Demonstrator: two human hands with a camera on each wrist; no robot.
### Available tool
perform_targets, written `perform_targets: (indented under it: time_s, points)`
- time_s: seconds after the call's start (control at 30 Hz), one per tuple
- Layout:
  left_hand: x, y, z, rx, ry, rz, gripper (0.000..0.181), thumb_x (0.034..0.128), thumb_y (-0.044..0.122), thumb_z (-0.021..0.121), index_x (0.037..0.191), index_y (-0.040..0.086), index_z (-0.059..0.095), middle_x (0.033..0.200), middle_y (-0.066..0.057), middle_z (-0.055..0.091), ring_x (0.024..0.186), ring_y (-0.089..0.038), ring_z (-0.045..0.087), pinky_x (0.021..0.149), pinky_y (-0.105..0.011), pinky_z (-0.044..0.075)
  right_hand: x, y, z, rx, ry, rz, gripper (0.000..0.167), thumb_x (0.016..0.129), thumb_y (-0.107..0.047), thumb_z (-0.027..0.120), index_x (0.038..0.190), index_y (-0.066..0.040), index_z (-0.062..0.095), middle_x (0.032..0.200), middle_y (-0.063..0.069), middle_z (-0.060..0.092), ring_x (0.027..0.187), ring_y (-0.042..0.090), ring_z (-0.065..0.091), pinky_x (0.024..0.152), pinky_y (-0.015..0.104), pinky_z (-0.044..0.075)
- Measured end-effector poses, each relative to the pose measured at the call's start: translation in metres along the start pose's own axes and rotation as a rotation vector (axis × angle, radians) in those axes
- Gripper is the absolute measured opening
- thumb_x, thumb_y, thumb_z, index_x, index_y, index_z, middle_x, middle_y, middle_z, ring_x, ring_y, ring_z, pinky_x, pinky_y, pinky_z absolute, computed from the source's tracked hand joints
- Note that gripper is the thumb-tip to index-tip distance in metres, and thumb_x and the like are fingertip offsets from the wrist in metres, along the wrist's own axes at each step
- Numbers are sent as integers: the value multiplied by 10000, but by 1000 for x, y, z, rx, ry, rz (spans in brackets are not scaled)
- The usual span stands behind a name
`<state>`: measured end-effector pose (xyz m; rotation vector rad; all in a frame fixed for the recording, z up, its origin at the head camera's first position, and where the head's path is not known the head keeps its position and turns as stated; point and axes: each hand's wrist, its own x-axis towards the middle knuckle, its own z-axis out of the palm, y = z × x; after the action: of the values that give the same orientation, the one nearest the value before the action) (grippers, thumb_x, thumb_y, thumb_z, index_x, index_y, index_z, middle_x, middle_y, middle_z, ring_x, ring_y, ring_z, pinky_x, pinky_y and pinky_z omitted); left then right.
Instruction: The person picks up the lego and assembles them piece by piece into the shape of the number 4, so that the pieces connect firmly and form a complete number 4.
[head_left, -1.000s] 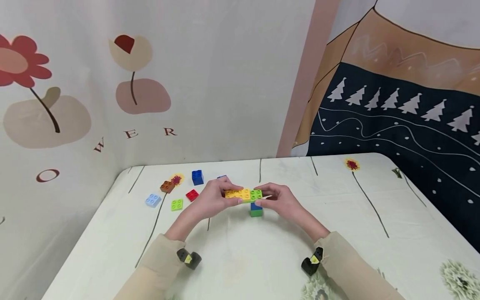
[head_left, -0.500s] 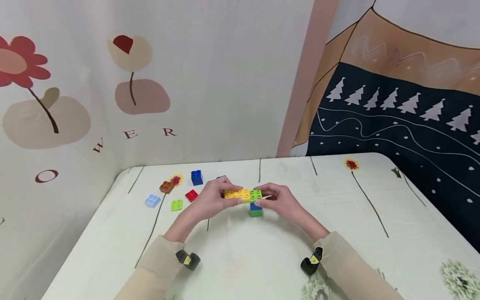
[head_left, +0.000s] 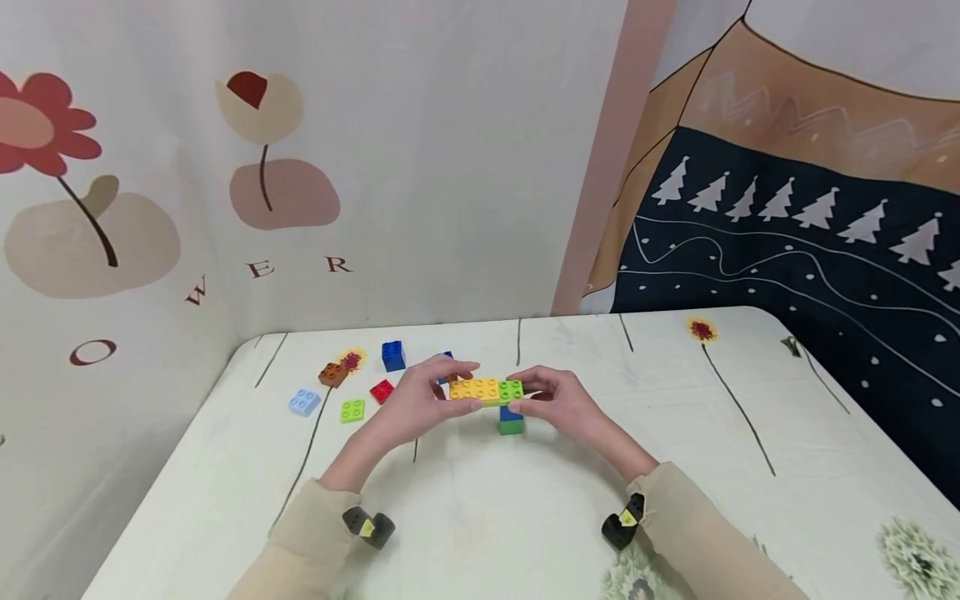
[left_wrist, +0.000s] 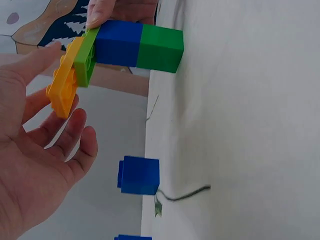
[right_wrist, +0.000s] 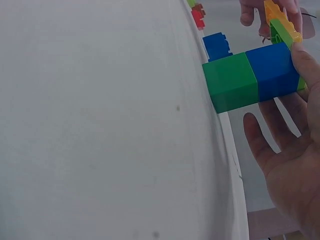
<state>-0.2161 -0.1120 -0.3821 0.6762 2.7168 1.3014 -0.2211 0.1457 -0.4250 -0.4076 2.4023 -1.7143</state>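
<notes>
A green block (left_wrist: 161, 48) stands on the table with a blue block (left_wrist: 116, 43) on it. On top lies a flat light green brick (head_left: 512, 390), which reaches out to the left, and a yellow brick (head_left: 474, 389) sits on its left part. My right hand (head_left: 561, 403) pinches the light green brick's right end between thumb and fingers. Around the yellow brick's left end my left hand (head_left: 421, 401) is spread, its fingers relaxed and apart from the thumb; in the left wrist view (left_wrist: 40, 145) a gap shows between fingers and brick.
To the left on the table (head_left: 480, 517) lie a light blue brick (head_left: 304, 402), a brown one (head_left: 333, 374), a small light green one (head_left: 352, 410) and a red one (head_left: 382, 391). A blue block (head_left: 393, 356) stands behind them; another (left_wrist: 140, 175) is behind my left hand.
My left fingers have lifted off the yellow brick and opened, and that hand has shifted slightly left. My right hand and the stacked bricks have stayed in place.
</notes>
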Motion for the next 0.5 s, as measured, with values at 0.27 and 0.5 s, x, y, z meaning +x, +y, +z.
perform_targets:
  time_s: [0.27,0.5]
  points:
    - [-13,-16,-25,-32,88,-11,641,857,285,861,1420,105,613,1301,-90,635,1178,-338,600,918,-454,567,0,0,0,12,-3,-3,384,917,-140,789,1281,-69,690,1164,77,717,995,218,689,871,345,576]
    - [-29,-40,-48,59,150,-58,566,855,167,858,1372,80,644,1279,-114,632,1113,-345,639,896,-422,586,0,-1,0,12,-2,2,387,912,-130,792,1281,-70,692,1159,75,718,993,221,690,870,344,577]
